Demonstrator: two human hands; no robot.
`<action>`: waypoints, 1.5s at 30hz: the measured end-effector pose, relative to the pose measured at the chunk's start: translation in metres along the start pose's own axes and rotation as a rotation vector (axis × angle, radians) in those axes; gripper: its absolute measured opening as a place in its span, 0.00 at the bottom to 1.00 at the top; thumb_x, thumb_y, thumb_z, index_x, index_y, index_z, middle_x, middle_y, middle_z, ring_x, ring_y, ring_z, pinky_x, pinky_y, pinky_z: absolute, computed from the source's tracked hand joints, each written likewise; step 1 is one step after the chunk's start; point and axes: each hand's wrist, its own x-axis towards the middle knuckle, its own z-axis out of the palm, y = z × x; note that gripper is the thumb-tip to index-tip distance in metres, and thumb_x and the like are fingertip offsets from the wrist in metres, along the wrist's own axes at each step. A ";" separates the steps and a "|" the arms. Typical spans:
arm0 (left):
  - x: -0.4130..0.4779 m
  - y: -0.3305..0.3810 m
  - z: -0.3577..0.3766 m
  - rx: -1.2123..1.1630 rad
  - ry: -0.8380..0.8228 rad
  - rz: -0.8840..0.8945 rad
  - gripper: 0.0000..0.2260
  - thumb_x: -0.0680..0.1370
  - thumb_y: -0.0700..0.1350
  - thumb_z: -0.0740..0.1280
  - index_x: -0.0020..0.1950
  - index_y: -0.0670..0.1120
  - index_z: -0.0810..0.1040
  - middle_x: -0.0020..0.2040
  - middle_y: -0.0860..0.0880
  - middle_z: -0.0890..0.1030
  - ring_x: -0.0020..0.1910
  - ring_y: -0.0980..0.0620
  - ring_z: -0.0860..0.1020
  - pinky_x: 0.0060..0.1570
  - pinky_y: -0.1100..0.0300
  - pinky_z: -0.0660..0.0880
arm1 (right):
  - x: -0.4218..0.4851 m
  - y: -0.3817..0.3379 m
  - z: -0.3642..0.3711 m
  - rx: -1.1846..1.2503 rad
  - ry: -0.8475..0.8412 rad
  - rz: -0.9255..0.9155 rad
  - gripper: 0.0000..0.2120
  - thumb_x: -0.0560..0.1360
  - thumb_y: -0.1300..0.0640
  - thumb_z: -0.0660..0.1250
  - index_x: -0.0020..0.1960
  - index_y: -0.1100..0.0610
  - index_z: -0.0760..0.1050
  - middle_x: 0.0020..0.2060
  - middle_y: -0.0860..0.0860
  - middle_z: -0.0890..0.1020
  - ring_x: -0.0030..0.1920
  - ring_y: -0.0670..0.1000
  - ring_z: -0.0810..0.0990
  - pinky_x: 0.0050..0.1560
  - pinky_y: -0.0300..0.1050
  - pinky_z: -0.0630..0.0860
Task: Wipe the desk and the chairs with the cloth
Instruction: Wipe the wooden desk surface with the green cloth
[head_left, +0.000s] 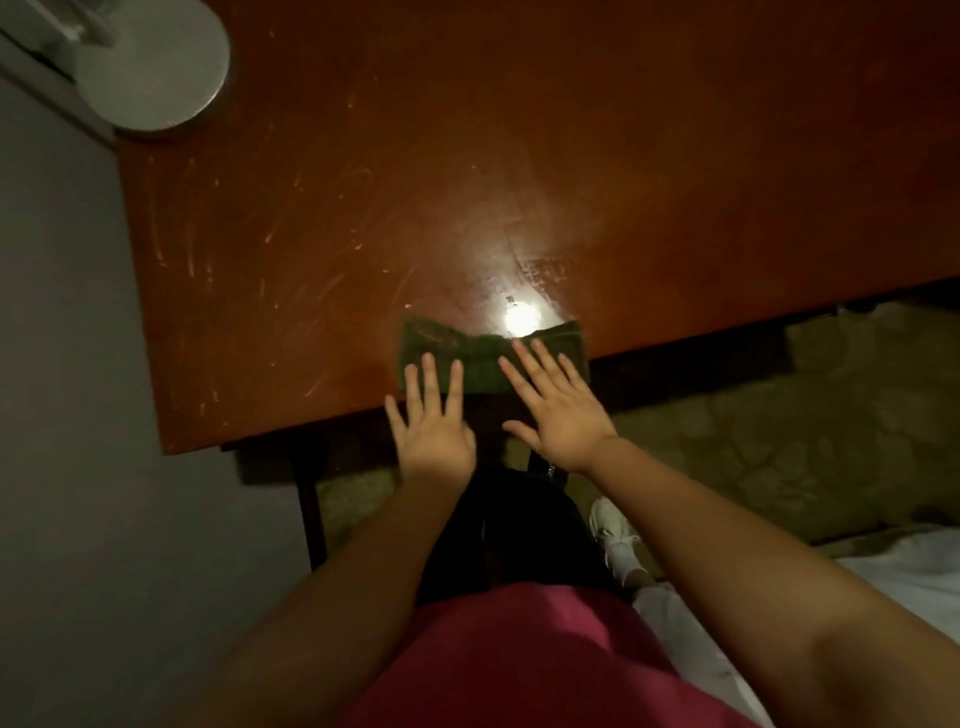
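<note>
Both hands are down flat on the green cloth (441, 343), just below the middle of the frame, right at the near edge of the reddish-brown desk (467, 156). The left hand (431, 423) has its fingers straight and spread over the cloth's left part, gripping nothing, with the palm hanging out past the desk edge. The right hand (560, 410) lies the same way on the cloth's right part, fingers fanned out and laid flat, thumb off to the side. The cloth looks folded and bunched a little between the two hands. Just above it a bright spot of light (519, 319) glares off the wood, and pale scratches and smears show across the top. In the upper left of the frame a round grey base (156, 67) sits on the desk's far corner. Below the hands, there's a pink top (519, 654), a white shoe (615, 530), and stone-patterned floor (779, 415) on the right.
</note>
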 end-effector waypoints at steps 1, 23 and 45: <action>0.003 0.018 -0.002 -0.010 -0.013 0.009 0.36 0.81 0.51 0.56 0.77 0.54 0.31 0.77 0.46 0.31 0.77 0.43 0.33 0.73 0.37 0.40 | -0.006 0.012 0.000 0.003 0.007 0.035 0.37 0.79 0.34 0.46 0.79 0.51 0.37 0.78 0.52 0.37 0.77 0.53 0.35 0.76 0.53 0.39; -0.023 -0.034 -0.008 0.155 -0.025 -0.020 0.36 0.83 0.53 0.54 0.73 0.53 0.25 0.75 0.34 0.31 0.76 0.32 0.38 0.71 0.35 0.38 | 0.018 -0.067 0.007 0.019 -0.008 0.076 0.39 0.75 0.32 0.43 0.78 0.53 0.41 0.78 0.56 0.40 0.77 0.58 0.38 0.74 0.56 0.41; -0.043 -0.133 -0.005 0.000 0.041 0.128 0.41 0.74 0.44 0.65 0.80 0.47 0.43 0.80 0.46 0.48 0.79 0.46 0.48 0.74 0.50 0.38 | 0.041 -0.164 0.011 0.062 0.030 0.171 0.37 0.79 0.40 0.59 0.79 0.56 0.49 0.78 0.56 0.45 0.78 0.56 0.43 0.76 0.54 0.51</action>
